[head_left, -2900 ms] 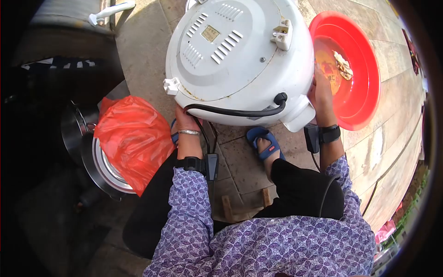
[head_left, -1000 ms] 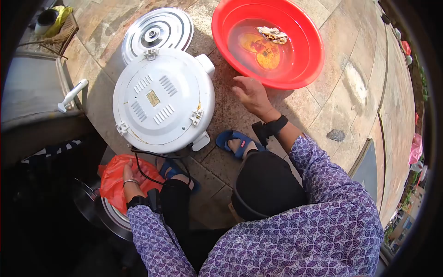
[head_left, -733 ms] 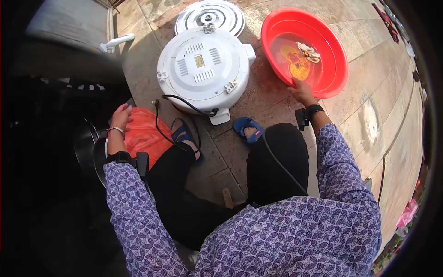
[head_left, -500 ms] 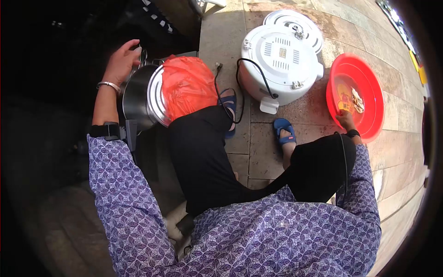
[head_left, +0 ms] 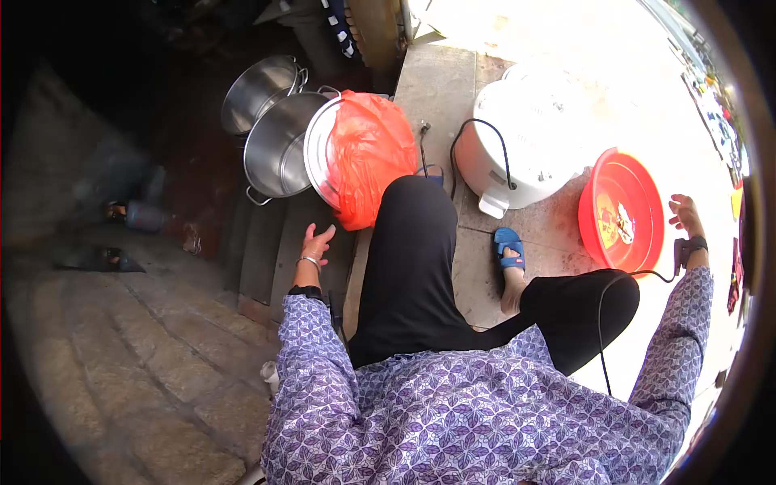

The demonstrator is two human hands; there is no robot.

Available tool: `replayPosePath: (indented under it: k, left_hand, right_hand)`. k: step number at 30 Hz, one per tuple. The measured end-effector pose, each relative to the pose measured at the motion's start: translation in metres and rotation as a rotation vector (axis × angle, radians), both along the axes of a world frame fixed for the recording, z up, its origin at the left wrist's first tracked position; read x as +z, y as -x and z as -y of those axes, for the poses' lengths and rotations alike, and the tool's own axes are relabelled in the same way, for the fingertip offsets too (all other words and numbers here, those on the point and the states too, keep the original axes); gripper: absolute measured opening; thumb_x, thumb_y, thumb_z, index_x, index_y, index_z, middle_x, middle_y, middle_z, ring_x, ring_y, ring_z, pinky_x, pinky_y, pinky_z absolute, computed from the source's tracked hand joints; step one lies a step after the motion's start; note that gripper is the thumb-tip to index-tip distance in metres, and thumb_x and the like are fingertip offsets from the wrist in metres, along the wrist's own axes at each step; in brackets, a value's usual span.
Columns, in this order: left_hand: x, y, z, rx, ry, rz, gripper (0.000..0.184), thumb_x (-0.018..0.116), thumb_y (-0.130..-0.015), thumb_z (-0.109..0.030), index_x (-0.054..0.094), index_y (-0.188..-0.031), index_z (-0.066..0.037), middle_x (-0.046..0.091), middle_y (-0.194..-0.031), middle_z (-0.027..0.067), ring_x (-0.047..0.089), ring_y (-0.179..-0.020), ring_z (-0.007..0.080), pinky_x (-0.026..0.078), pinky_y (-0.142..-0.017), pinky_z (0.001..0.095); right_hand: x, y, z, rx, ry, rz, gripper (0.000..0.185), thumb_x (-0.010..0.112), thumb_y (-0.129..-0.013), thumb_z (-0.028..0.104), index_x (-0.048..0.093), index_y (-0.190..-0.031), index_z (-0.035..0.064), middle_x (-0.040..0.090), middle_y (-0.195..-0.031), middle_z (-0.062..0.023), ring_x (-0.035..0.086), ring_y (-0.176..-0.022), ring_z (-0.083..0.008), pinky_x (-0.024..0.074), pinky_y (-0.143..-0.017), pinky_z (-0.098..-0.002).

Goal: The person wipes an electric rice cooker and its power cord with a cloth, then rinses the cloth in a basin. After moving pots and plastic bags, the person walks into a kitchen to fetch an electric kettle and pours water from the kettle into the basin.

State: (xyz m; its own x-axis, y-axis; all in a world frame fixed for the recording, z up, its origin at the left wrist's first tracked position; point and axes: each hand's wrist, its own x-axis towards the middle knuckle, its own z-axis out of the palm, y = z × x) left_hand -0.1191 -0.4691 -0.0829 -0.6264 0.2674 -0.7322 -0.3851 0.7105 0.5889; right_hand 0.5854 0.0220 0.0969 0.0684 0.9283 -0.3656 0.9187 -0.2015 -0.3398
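My left hand (head_left: 317, 245) is held in the air with its fingers apart and nothing in it, just below the stainless steel pots and a red plastic bag (head_left: 373, 153). The bag lies over a round metal piece with a shiny rim (head_left: 322, 149). One deep steel pot (head_left: 273, 153) stands beside it, and another steel pot (head_left: 257, 90) is behind. To the right of a red plastic basin (head_left: 590, 214), my right hand (head_left: 685, 215) is raised, empty, fingers loosely spread. A pale, crumpled piece (head_left: 624, 225) that I cannot make out lies in the basin.
A white appliance (head_left: 517, 137) with a black power cord (head_left: 485, 124) sits on the paving, washed out by glare. My knees and a blue sandal (head_left: 508, 246) are between the hands. Dark steps (head_left: 279, 242) lie at left, with a small bottle (head_left: 145, 217) beyond.
My left hand has come away from the pot handle, down and to the right. My right hand has left the basin and moved right. The view has swung left, showing a second pot.
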Motion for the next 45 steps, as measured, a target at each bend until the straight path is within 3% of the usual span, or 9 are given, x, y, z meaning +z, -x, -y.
replayPosePath:
  k: [5, 10, 13, 14, 17, 27, 32, 38, 45]
  left_hand:
    - [-0.105, -0.002, -0.045, 0.009, 0.006, -0.199, 0.101, 0.075, -0.061, -0.051, 0.02, -0.141, -0.024, 0.04, -0.136, 0.0083, 0.036, -0.123, 0.031, 0.038, -0.079, 0.0531]
    - [-0.08, -0.012, -0.09, 0.338, -0.189, -0.018, 0.084, 0.076, -0.061, -0.042, 0.04, -0.131, -0.014, 0.047, -0.129, 0.0114, 0.046, -0.115, 0.0326, 0.041, -0.079, 0.0528]
    - [-0.137, 0.006, -0.114, 0.433, -0.522, -0.239, 0.072, 0.075, -0.063, -0.039, 0.05, -0.12, -0.003, 0.057, -0.116, 0.0123, 0.057, -0.099, 0.0309, 0.045, -0.079, 0.0434]
    - [-0.078, -0.002, -0.125, 0.38, -0.26, -0.248, 0.056, 0.074, -0.068, -0.021, 0.053, -0.115, 0.001, 0.06, -0.108, 0.0139, 0.059, -0.093, 0.0218, 0.045, -0.082, 0.0314]
    - [0.007, -0.01, -0.145, 0.301, -0.108, -0.255, 0.05, 0.067, -0.074, -0.023, 0.052, -0.113, 0.004, 0.058, -0.111, 0.0192, 0.058, -0.098, 0.0266, 0.044, -0.088, 0.0345]
    - [-0.024, 0.033, -0.175, 0.072, 0.066, -0.627, 0.058, 0.052, -0.076, -0.022, 0.038, -0.126, 0.006, 0.044, -0.126, 0.0283, 0.043, -0.119, 0.0389, 0.035, -0.1, 0.0393]
    - [-0.031, 0.002, -0.187, 0.116, -0.019, -0.435, 0.036, 0.05, -0.068, -0.015, 0.063, -0.093, 0.007, 0.062, -0.097, 0.0271, 0.059, -0.099, 0.0371, 0.046, -0.084, 0.039]
    - [-0.014, 0.017, -0.183, 0.504, -0.464, -0.256, 0.032, 0.057, -0.071, -0.011, 0.06, -0.096, 0.008, 0.064, -0.093, 0.0176, 0.063, -0.086, 0.0268, 0.048, -0.073, 0.0362]
    - [-0.022, 0.061, -0.101, 0.654, -1.065, 0.197, 0.043, 0.05, -0.086, -0.031, 0.05, -0.121, -0.005, 0.056, -0.118, 0.0123, 0.055, -0.107, 0.0294, 0.046, -0.088, 0.048]
  right_hand:
    - [0.1, -0.022, -0.024, -0.013, -0.211, 0.051, 0.044, 0.052, -0.087, 0.032, 0.046, -0.125, 0.0103, 0.06, -0.104, -0.0076, 0.058, -0.061, -0.0153, 0.0431, -0.056, -0.0308]
    - [0.134, -0.015, -0.005, 0.127, -0.278, -0.003, 0.047, 0.053, -0.087, 0.035, 0.046, -0.128, 0.012, 0.061, -0.099, -0.0042, 0.055, -0.067, -0.0099, 0.0408, -0.062, -0.0255]
    - [0.095, 0.015, 0.046, 0.221, -0.271, -0.158, 0.047, 0.053, -0.087, 0.035, 0.049, -0.126, 0.0093, 0.062, -0.085, -0.0033, 0.058, -0.07, -0.0107, 0.0422, -0.063, -0.0258]
    - [0.079, 0.031, 0.068, 0.236, -0.227, -0.181, 0.049, 0.055, -0.085, 0.035, 0.049, -0.125, 0.0085, 0.062, -0.084, -0.0046, 0.059, -0.071, -0.0115, 0.0432, -0.062, -0.0267]
    - [0.012, 0.048, 0.113, 0.19, -0.041, -0.315, 0.05, 0.06, -0.082, 0.032, 0.051, -0.122, 0.0033, 0.062, -0.082, -0.0067, 0.062, -0.065, -0.0141, 0.0445, -0.059, -0.0267]
    - [-0.094, 0.051, 0.217, -0.058, 0.291, -0.507, 0.034, 0.058, -0.085, 0.019, 0.056, -0.111, -0.0034, 0.062, -0.078, -0.008, 0.065, -0.059, -0.0163, 0.0472, -0.05, -0.0225]
    - [-0.104, 0.04, 0.249, -0.077, 0.338, -0.432, 0.031, 0.055, -0.085, 0.02, 0.058, -0.109, -0.0006, 0.065, -0.087, -0.0066, 0.065, -0.064, -0.0162, 0.0483, -0.057, -0.0258]
    - [-0.128, 0.03, 0.274, -0.152, 0.408, -0.477, 0.034, 0.056, -0.084, 0.017, 0.055, -0.111, -0.0042, 0.064, -0.082, -0.0083, 0.065, -0.064, -0.018, 0.0492, -0.053, -0.025]
    - [-0.154, 0.049, 0.279, -0.157, 0.38, -0.505, 0.022, 0.055, -0.084, 0.015, 0.061, -0.095, -0.0023, 0.062, -0.071, -0.0053, 0.06, -0.055, -0.0137, 0.0482, -0.051, -0.0247]
